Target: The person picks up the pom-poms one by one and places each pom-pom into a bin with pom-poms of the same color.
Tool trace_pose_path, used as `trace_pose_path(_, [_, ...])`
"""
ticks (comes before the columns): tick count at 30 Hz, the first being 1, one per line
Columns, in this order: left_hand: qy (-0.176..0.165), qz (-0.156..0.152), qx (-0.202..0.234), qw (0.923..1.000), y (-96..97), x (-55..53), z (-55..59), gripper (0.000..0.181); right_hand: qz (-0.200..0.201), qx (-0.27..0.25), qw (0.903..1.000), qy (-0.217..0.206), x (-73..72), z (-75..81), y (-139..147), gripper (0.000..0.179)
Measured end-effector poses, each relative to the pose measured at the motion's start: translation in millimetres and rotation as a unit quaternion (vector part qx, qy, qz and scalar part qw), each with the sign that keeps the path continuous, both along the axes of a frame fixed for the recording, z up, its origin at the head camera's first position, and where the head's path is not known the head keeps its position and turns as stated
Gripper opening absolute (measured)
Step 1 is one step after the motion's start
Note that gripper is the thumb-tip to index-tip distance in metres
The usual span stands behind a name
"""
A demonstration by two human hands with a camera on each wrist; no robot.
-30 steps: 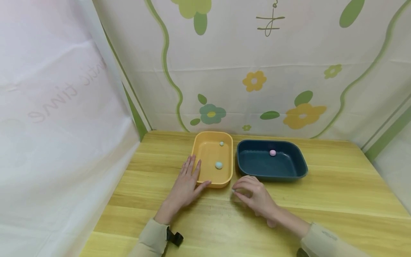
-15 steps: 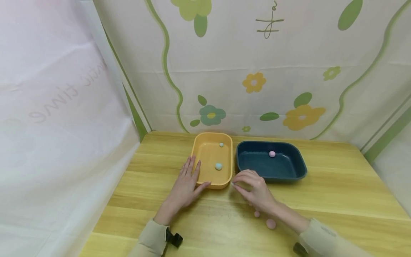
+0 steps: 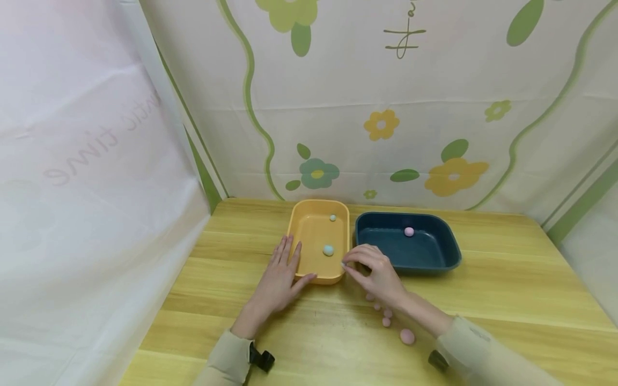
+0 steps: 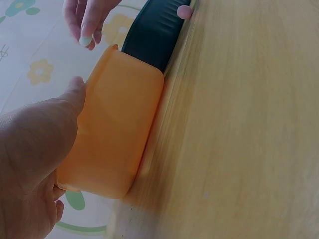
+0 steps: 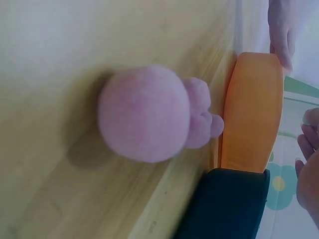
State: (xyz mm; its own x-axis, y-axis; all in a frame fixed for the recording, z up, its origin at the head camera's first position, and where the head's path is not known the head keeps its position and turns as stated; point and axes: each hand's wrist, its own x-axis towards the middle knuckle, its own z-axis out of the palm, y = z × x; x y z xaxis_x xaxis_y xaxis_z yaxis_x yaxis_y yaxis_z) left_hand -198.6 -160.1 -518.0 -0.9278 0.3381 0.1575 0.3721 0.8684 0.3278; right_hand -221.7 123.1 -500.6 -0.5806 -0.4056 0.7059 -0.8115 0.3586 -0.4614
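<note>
Pinching a pale blue ball (image 4: 85,41), the right hand (image 3: 375,272) is at the near right corner of the yellow box (image 3: 309,230).
The ball looks higher than the rim, with the box's inside to its left and the box's long axis running away from the person; the left hand (image 3: 279,279), fingers straight and spread, rests on the left and near rim. Two pale blue balls (image 3: 328,250) lie inside. The dark blue box (image 3: 386,246) sits crosswise, holding one pink ball (image 3: 409,231); loose pink balls (image 3: 407,336) dot the tabletop (image 3: 507,289) nearer the person. Faint letters on the left cloth (image 3: 96,225) seem to read "time"; a sideways "Ha" marks the back cloth (image 3: 333,69).
</note>
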Motion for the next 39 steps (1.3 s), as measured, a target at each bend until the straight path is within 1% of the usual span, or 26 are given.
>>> trace_pose_path(2, [-0.001,0.000,-0.002,1.0000,0.0,0.0,0.1,0.091,-0.001,0.002,1.0000,0.007,-3.7,-0.3,-2,0.033])
trace_pose_path(5, [-0.001,0.001,-0.003,1.0000,0.0,0.3,-0.1,0.091,-0.010,0.007,0.9999,0.008,-8.3,-0.4,-4,0.031])
trace_pose_path(12, [0.000,-0.001,-0.002,1.0000,-0.3,0.0,-0.8,0.091,-0.038,0.018,0.9991,-0.007,-17.7,-1.9,-9,0.021])
trace_pose_path(19, [0.003,-0.004,-0.005,1.0000,-0.8,-1.6,-1.8,0.090,-0.042,0.011,0.9990,-0.007,-29.1,-5.8,-14,0.020])
trace_pose_path(28, [-0.002,-0.002,-0.004,1.0000,-1.2,-2.2,-1.2,0.091,-0.062,0.012,0.9970,-0.044,-44.0,-6.8,-22,0.015])
trace_pose_path(34, [-0.002,-0.003,-0.006,1.0000,-1.4,-2.1,-1.0,0.091,-0.071,0.014,0.9962,-0.048,-53.0,-7.1,-26,0.014])
trace_pose_path(39, [-0.002,-0.003,-0.010,0.9999,-1.4,-1.8,-1.7,0.091,-0.079,0.018,0.9957,-0.046,-56.5,-7.1,-28,0.016])
